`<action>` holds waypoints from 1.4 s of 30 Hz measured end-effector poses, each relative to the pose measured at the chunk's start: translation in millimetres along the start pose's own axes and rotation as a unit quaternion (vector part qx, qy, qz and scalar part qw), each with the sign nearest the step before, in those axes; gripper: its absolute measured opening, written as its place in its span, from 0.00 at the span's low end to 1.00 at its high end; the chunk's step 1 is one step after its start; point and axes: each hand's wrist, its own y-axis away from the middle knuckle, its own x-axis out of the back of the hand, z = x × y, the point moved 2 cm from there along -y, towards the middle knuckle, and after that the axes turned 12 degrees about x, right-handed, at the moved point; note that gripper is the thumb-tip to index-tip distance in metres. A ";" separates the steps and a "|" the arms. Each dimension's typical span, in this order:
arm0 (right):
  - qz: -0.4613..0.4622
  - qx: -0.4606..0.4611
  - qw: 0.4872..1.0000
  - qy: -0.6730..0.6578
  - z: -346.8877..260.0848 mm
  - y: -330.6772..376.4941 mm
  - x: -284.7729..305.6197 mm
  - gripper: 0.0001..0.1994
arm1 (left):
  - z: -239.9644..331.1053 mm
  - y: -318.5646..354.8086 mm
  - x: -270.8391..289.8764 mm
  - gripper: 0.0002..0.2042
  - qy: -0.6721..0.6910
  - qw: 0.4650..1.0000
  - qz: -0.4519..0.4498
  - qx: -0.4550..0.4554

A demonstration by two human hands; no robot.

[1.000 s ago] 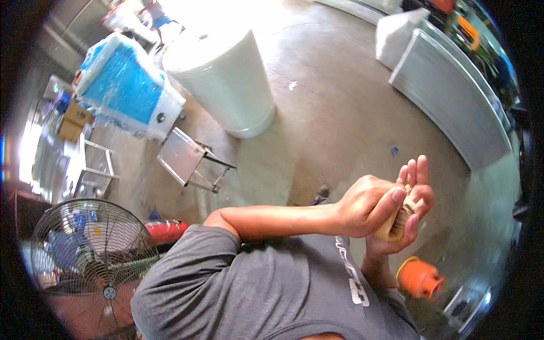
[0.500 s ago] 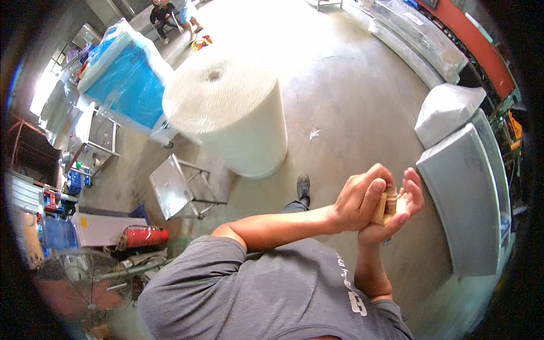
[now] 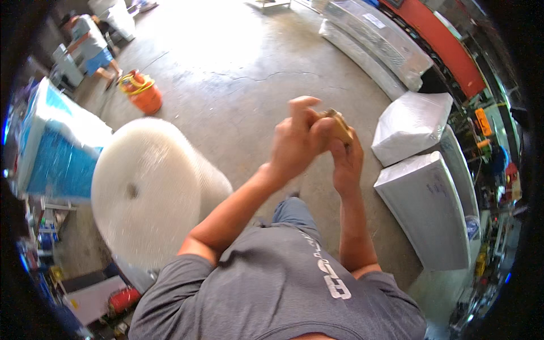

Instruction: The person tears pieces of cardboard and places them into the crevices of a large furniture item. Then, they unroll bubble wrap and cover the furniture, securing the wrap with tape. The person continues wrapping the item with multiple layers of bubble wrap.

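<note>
Both hands are raised in front of my chest around a small yellow-brown roll (image 3: 341, 129) that looks like packing tape; its far side is hidden by fingers. My left hand (image 3: 298, 140) is closed at its near left edge, fingers curled and slightly blurred, with the forefinger bent above. From below and to the right, my right hand (image 3: 347, 161) wraps its fingers round the same roll. Left of my forearm stands a large upright roll of bubble wrap (image 3: 161, 192), which neither hand visibly grips.
Wrapped white panels (image 3: 425, 209) and a white wrapped bundle (image 3: 411, 124) stand to my right. An orange gas cylinder (image 3: 146, 96) is ahead on the left, near another person (image 3: 90, 45). A blue wrapped block (image 3: 62, 153) stands far left; concrete floor (image 3: 249, 107) stretches ahead.
My view has turned and moved forward, bringing the bubble wrap close on the left and the gas cylinder into fuller view. Both hands have risen with the tape roll, and my left grip has shifted.
</note>
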 end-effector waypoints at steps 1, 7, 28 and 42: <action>-0.014 -0.004 1.000 -0.028 24.7 -29.1 0.7 0.17 | -17.5 -31.1 7.3 0.25 0.097 0.992 -0.075 -0.001; -0.188 -0.052 0.973 -0.126 180.4 -178.6 -21.0 0.14 | -131.8 -166.5 20.5 0.21 0.107 0.927 -0.271 0.235; -0.565 -0.139 0.810 -0.074 459.7 -445.8 -355.0 0.11 | -397.1 -442.2 235.4 0.15 -0.104 0.937 -0.155 0.294; -0.603 0.059 0.795 -0.034 521.2 -587.3 -697.2 0.17 | -490.2 -587.3 468.6 0.14 -0.174 0.886 0.087 0.422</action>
